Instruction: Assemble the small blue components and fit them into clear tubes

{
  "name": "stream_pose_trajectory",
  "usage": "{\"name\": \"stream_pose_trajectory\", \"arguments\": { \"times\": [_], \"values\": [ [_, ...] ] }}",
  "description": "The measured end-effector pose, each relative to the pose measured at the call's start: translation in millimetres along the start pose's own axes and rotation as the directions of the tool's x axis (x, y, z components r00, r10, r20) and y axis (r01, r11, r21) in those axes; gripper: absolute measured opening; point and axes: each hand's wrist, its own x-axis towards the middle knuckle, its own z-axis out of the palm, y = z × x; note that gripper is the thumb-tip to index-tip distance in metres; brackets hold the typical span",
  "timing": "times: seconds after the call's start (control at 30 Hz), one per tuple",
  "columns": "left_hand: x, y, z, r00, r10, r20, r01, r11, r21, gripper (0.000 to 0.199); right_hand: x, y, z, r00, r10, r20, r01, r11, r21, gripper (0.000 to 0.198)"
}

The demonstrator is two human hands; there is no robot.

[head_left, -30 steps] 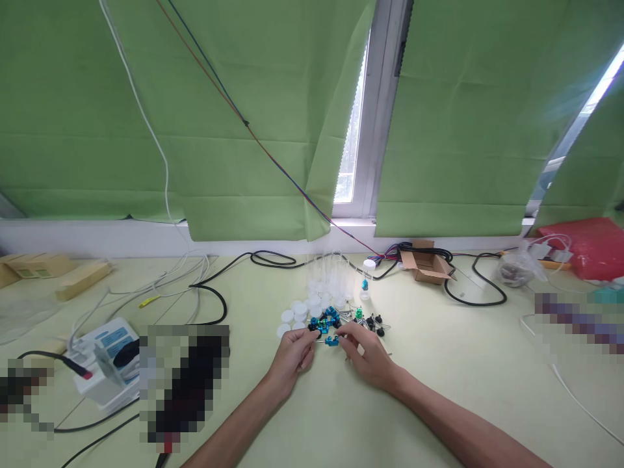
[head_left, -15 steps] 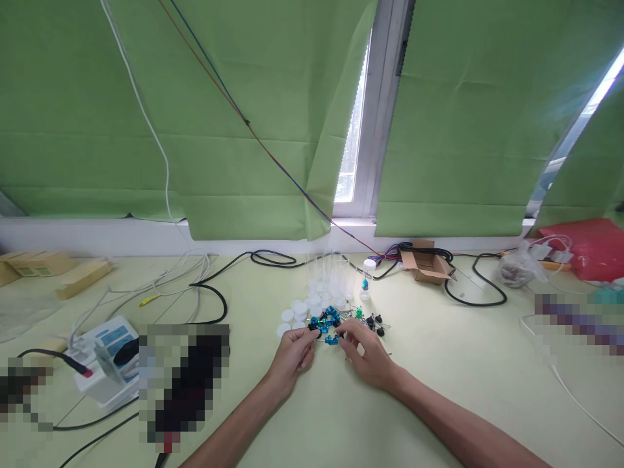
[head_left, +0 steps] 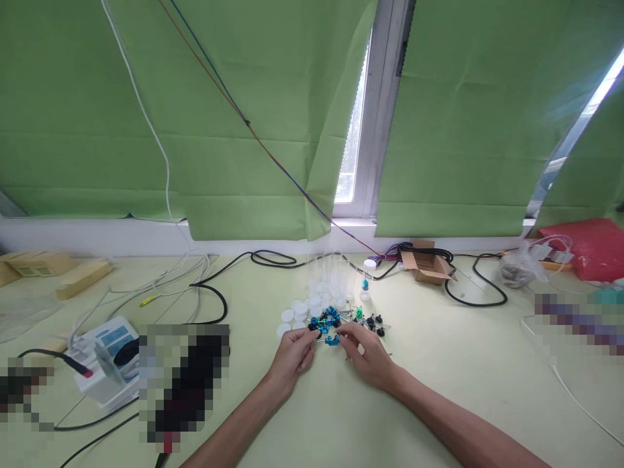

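My left hand [head_left: 294, 351] is closed in a pinch at a small black part with a thin metal rod, mostly covered by the fingers. The rod points right, towards a small blue metal-looking part [head_left: 332, 340]. At that part's right end are the fingertips of my right hand [head_left: 366, 354], thumb and fingers pinched together. Just beyond both hands lies a pile of blue parts [head_left: 325, 321]. Silver pins, a green piece [head_left: 359, 313] and black knob-like pieces [head_left: 379, 320] are scattered to its right.
White round caps [head_left: 299, 308] and clear tubes [head_left: 340, 276] stand behind the pile. One capped tube [head_left: 369, 265] contains a blue part. A small cardboard box [head_left: 429, 268] and black cables sit at the back. A white power strip [head_left: 104, 364] is on the left.
Hardly anything differs. The blue part and the fingertips of my right hand have shifted very slightly; my left hand stays in place.
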Motion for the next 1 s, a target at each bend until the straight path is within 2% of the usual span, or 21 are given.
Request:
{"name": "stream_pose_trajectory", "arguments": {
  "times": [0.4, 0.77, 1.0],
  "values": [
    [0.2, -1.0, -0.5, 1.0, -0.003, -0.014, 0.002, 1.0, -0.019, 0.047, 0.2, -3.4, -2.0, 0.999, -0.037, 0.023, 0.035, 0.997, 0.069, 0.019],
    [-0.9, 0.4, 0.7, 1.0, -0.017, 0.0, 0.017, 0.999, 0.027, 0.048, -1.7, 1.7, 0.3, 1.0, 0.0, 0.021, 0.0, 1.0, -0.002, 0.018],
    [0.6, -1.5, -0.7, 1.0, -0.003, 0.003, 0.003, 1.0, 0.023, 0.048, 0.2, -0.5, -0.7, 1.0, -0.017, 0.017, 0.017, 1.0, -0.019, 0.018]
  ]
}}
